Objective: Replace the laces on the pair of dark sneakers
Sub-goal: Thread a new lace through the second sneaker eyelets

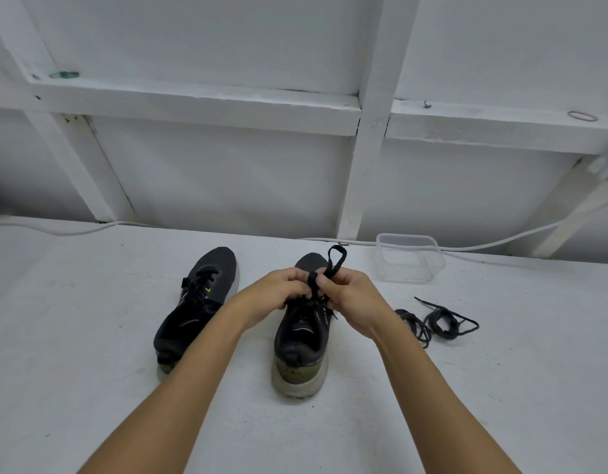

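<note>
Two dark sneakers stand on a white surface, heels toward me. The left sneaker (196, 302) is laced and tied. Over the tongue of the right sneaker (301, 343), my left hand (278, 290) and my right hand (347, 295) meet, both pinching its black lace (335, 260). A loop of that lace sticks up above my right fingers. The eyelets under my hands are hidden. Two loose black laces (439, 323) lie coiled to the right of the shoe.
A clear plastic container (410, 258) stands behind the loose laces near the wall. A white cable (90, 229) runs along the back edge of the surface. White wall framing rises behind.
</note>
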The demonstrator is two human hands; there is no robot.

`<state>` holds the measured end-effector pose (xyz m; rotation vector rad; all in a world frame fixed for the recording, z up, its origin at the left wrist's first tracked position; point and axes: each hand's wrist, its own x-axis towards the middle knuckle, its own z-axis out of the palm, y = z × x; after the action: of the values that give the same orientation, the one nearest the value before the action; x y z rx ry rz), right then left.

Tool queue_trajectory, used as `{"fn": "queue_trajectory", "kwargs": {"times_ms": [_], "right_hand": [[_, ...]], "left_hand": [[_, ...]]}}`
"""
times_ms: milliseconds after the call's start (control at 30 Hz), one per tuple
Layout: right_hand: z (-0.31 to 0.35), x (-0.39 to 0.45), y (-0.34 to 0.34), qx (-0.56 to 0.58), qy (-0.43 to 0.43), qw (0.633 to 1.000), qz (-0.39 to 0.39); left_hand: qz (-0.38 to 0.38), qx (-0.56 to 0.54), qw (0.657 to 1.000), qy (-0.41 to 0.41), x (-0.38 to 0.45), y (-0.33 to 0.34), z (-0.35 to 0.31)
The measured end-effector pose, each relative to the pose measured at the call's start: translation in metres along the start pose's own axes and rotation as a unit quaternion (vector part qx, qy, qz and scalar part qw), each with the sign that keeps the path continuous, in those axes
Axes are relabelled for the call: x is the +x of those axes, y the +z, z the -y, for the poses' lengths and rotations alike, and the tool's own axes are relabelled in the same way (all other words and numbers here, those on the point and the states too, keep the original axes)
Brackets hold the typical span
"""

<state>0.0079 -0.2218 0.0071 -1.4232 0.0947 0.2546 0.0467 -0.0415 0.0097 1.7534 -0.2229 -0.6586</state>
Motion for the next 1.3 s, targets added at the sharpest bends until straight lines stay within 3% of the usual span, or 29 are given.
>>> {"fn": "queue_trajectory", "kwargs": {"times_ms": [100,233,433,633,733,800,867,967,1067,1133,1200,1300], "right_hand": [[0.000,-0.006,-0.006,-0.082,-0.015,0.997,0.003],[0.001,-0.007,-0.007,-0.148,-0.039,0.988,-0.013],[0.003,-0.005,0.001,-0.116,-0.084,0.989,-0.042],[-0.002,-0.005,-0.001,-0.123,-0.097,0.985,-0.070],[-0.005,-0.006,-0.002,-0.103,-0.102,0.986,-0.082],[-0.007,-0.007,-0.004,-0.107,-0.108,0.985,-0.088],[-0.008,-0.008,-0.004,-0.117,-0.119,0.983,-0.083],[-0.009,-0.009,-0.004,-0.120,-0.138,0.980,-0.080],[-0.012,-0.009,-0.004,-0.137,-0.157,0.975,-0.075],[-0.015,-0.011,-0.007,-0.160,-0.170,0.968,-0.087],[-0.020,-0.015,-0.014,-0.163,-0.154,0.970,-0.096],[-0.027,-0.025,-0.024,-0.168,-0.089,0.979,-0.073]], "left_hand": [[0.060,-0.092,0.993,-0.042,-0.001,-0.003,0.003],[0.056,-0.061,0.996,-0.040,-0.002,-0.004,0.003],[-0.052,0.038,0.998,-0.015,-0.001,0.009,-0.004],[-0.154,0.152,0.976,0.017,-0.002,0.020,-0.005],[-0.140,0.061,0.988,0.023,-0.003,0.024,-0.004],[-0.107,-0.041,0.993,-0.010,-0.006,0.023,-0.004],[-0.095,-0.068,0.992,-0.052,-0.006,0.019,-0.005],[-0.107,-0.090,0.987,-0.076,-0.006,0.014,-0.008],[-0.165,-0.127,0.975,-0.072,-0.004,0.009,-0.007],[-0.231,-0.078,0.969,-0.033,-0.002,0.005,-0.001],[-0.290,0.038,0.956,-0.001,-0.004,0.000,0.007],[-0.314,0.141,0.939,-0.012,-0.007,0.001,0.019]]}}
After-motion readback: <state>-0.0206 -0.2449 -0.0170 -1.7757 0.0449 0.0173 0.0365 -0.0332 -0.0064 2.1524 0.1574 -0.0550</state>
